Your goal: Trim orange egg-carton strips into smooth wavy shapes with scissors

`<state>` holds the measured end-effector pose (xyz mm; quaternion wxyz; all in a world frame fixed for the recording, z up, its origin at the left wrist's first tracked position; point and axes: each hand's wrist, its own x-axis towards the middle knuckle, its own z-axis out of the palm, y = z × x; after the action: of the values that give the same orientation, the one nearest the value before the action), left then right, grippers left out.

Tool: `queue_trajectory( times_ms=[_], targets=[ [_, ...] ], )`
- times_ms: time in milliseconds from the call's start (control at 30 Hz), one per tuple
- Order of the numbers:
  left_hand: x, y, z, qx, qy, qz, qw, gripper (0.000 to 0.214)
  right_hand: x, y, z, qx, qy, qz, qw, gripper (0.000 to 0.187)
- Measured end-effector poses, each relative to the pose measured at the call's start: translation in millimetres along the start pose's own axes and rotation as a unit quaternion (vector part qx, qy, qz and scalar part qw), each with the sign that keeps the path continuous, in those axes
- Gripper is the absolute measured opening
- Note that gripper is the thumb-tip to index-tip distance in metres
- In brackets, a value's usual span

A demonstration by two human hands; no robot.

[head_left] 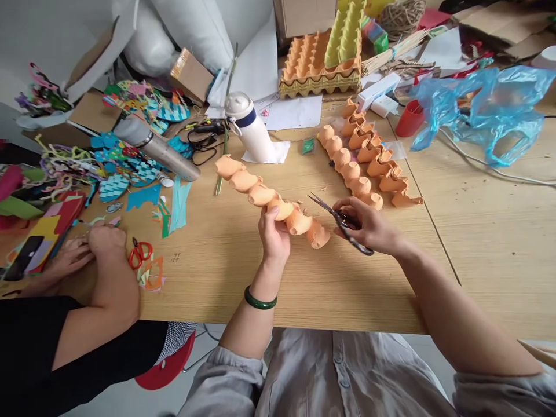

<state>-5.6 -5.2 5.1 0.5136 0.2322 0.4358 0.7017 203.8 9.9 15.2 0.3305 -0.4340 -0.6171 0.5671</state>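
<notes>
My left hand [274, 234] is closed around a strip of orange egg-carton cups [262, 196], held up slantwise above the table. Just right of the strip's lower end, my right hand [369, 225] grips a pair of dark-handled scissors [334, 215]. Their slim blades point up and left and stand slightly apart, near the strip but not touching it. Behind my right hand lie more cut orange pieces: a row of rounded cups [348, 169] and, beside it, a strip with jagged edges [374, 152].
Orange and yellow egg trays [319, 61] are stacked at the back. A white bottle [248, 127] and a grey tumbler [163, 152] stand or lie left of centre. A co-worker's hands [93, 240] work at far left near red scissors [139, 253]. A blue plastic bag [489, 110] lies right.
</notes>
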Motion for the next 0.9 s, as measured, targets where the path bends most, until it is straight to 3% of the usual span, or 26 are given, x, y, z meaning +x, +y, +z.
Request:
queue_trajectory(
  times_ms=[167, 400, 600, 800, 900],
  targets=[
    [-1, 1, -3.3, -0.022, -0.002, -0.017, 1.0, 0.032, 0, -5, 5, -0.066, 0.026, -0.055, 0.996, 0.039],
    [2, 5, -4.4, -0.064, 0.002, -0.024, 0.998, 0.031, -1, -12, 6, -0.188, -0.062, -0.132, 0.971, 0.04],
    [2, 7, -4.6, -0.054, 0.017, -0.016, 0.998, 0.029, -6, 9, 7, -0.23, -0.069, -0.204, 0.949, 0.04],
    [2, 4, -3.2, -0.057, 0.014, -0.033, 0.998, 0.026, -6, 21, 6, -0.244, -0.066, -0.226, 0.941, 0.041],
    [7, 4, -6.3, -0.032, 0.016, -0.02, 0.999, 0.026, -6, 16, 4, -0.227, -0.061, -0.195, 0.952, 0.042]
  ],
)
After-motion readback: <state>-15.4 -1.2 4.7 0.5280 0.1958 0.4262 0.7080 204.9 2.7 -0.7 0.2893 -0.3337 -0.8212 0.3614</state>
